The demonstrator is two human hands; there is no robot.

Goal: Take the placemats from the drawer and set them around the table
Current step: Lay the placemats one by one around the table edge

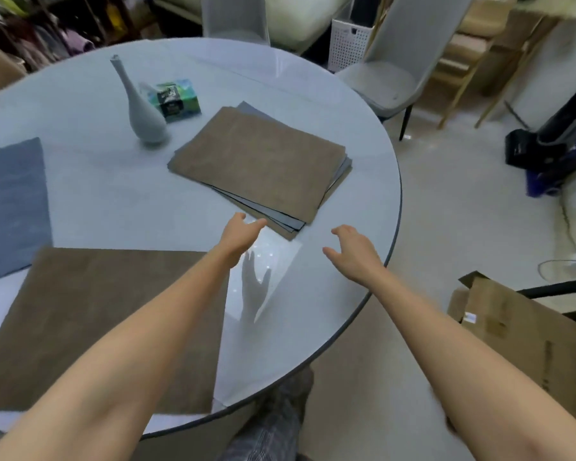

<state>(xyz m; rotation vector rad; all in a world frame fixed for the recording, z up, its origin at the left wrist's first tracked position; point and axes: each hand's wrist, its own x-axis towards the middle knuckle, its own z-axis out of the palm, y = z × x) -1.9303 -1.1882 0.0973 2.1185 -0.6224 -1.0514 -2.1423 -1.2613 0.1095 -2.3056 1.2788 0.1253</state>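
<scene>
A stack of brown and grey placemats (263, 161) lies on the round glossy white table (113, 194), right of centre. One brown placemat (113, 321) lies flat at the near edge, under my left forearm. A grey placemat (10, 207) lies at the left edge. My left hand (238, 236) reaches forward with fingers extended, its fingertips just short of the stack's near corner. My right hand (353, 252) hovers open above the table near its right rim, fingers loosely spread, holding nothing.
A grey slim-necked vase (140, 108) and a green tissue pack (175, 99) stand behind the stack. Grey chairs (393, 64) ring the far side. A cardboard box (526, 331) sits on the floor at right, with dark bags (546, 158) beyond it.
</scene>
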